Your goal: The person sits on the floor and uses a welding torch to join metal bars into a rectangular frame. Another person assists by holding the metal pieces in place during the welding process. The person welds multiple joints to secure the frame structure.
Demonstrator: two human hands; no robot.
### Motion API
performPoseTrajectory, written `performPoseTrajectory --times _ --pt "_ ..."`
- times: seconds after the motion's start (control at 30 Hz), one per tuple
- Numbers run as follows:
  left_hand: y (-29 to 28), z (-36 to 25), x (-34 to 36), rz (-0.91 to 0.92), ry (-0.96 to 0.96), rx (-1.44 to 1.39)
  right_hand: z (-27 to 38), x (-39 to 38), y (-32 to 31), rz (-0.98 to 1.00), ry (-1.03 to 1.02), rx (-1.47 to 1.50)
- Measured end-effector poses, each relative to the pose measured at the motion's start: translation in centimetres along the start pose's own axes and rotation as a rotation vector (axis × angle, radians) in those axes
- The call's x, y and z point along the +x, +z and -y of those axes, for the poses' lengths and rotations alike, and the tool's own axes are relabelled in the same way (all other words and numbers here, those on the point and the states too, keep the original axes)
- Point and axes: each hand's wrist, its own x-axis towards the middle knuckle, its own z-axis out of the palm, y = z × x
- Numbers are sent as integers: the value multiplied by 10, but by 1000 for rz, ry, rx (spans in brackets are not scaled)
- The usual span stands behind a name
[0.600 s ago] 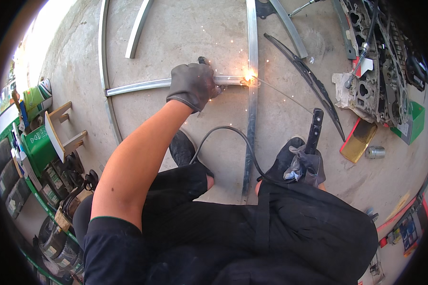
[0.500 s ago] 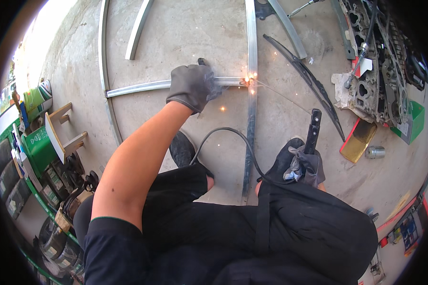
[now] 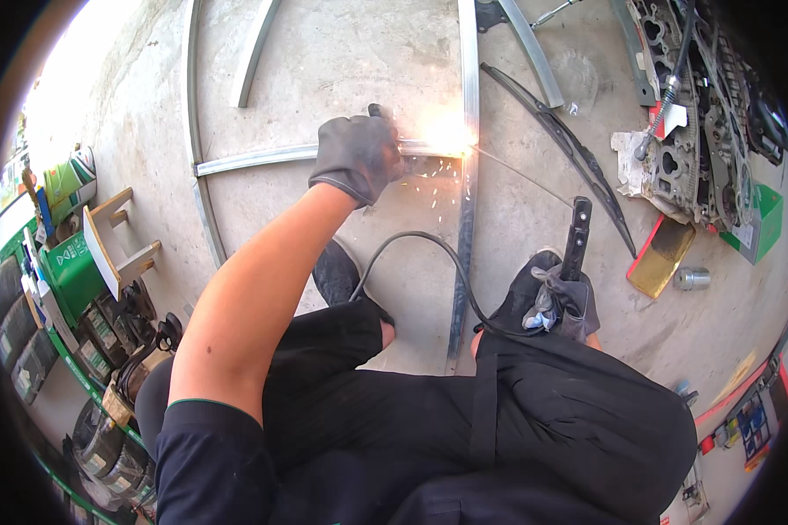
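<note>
Upper centre of the frame, arc glare (image 3: 446, 136): bright light and falling sparks where the crossbar (image 3: 258, 160) meets the long steel rail (image 3: 469, 79); the seam itself is washed out.
Electrode (image 3: 525, 178): a thin rod slanting from the glare down to the right; a short, even arc gap and slow, steady travel would likely favour a sound bead.
Left gloved hand (image 3: 356, 160): fingers curled over the crossbar, near the sparks; firm pressure should keep the joint from shifting.
Right gloved hand (image 3: 572, 306): closed around the lower end of the electrode holder (image 3: 577, 236), right of centre; bracing the forearm could steady the tip.
Cable (image 3: 429, 236): looped across lower centre; best kept slack.
Wiper blade (image 3: 569, 144): upper right, beside the electrode, apart from it.
</note>
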Motion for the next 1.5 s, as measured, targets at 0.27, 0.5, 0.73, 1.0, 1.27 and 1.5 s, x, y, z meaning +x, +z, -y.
performPoseTrajectory --times 0.27,0.5,0.73,1.0,1.27,1.5 --pt "0 -4 -1 10 -17 1 9 -19 -4 57 -46 42" --pt "-7 -10 -3 21 -42 50 9 -21 6 -22 -37 72" --pt "0 -7 -1 3 -25 15 8 -7 -3 4 -17 -68" --pt "7 -3 -1 -49 13 -11 8 -9 -4 -13 -2 -93" --pt "10 -3 0 -58 53 -16 -3 -12 -9 -25 -99 -141" --pt "14 2 3 -27 61 -5 21 -26 10 -34 -41 38"
